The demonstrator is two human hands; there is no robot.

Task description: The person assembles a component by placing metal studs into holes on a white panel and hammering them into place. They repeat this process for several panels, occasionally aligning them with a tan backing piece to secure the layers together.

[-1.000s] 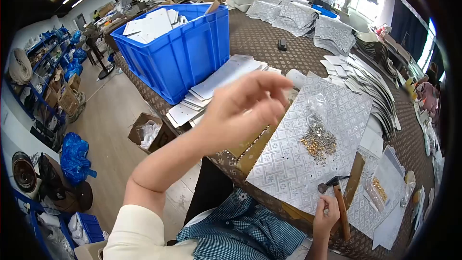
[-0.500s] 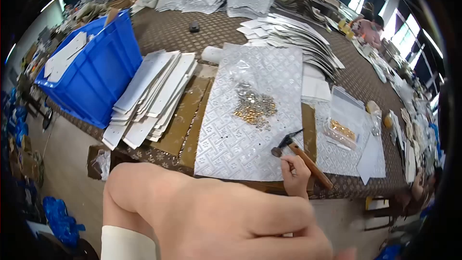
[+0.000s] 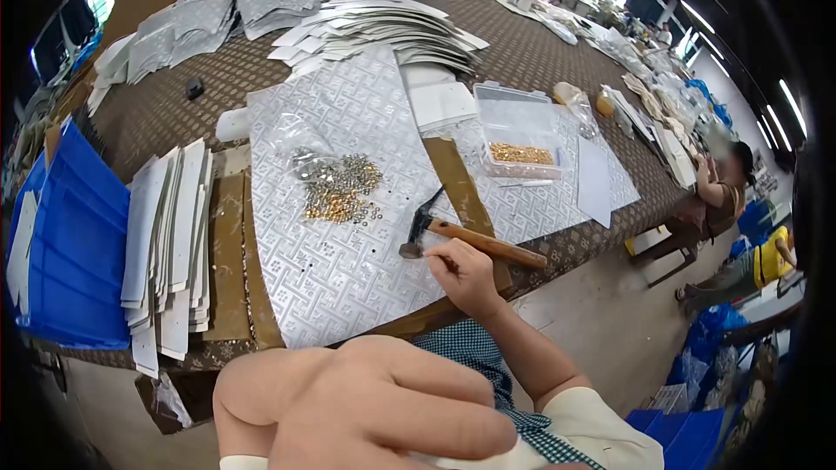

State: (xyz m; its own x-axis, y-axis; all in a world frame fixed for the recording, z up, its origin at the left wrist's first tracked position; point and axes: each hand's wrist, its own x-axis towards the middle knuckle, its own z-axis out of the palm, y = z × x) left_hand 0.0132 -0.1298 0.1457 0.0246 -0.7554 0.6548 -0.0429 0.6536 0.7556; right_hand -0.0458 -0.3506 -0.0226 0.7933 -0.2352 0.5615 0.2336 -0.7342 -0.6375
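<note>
So, left to right: blue bin at the left edge of the frame, then a pile of white boards right beside it. The left hand is huge at bottom centre, close to the camera, fingers bent over. Its tips are too hidden to say if they're apart, together or clamped on something. Above it in the frame is the patterned sheet, with a heap of silver and gold metal bits left of centre.

Now the bit that matters: the hammer lies just right of centre, partly on that sheet. Its handle runs from the head down a little toward the right, wooden end past the sheet's edge. The head sits crosswise, thin end up, round face down and left. The right hand is way nearer than the left, tucked just below the handle, with the round face just off to the left of its fingertips. Those fingers are curled in; honestly can't tell if the tips meet, pinch something tiny or touch the wood.

Further right there's a clear box with gold pieces in it, then a seated person at far right.
</note>
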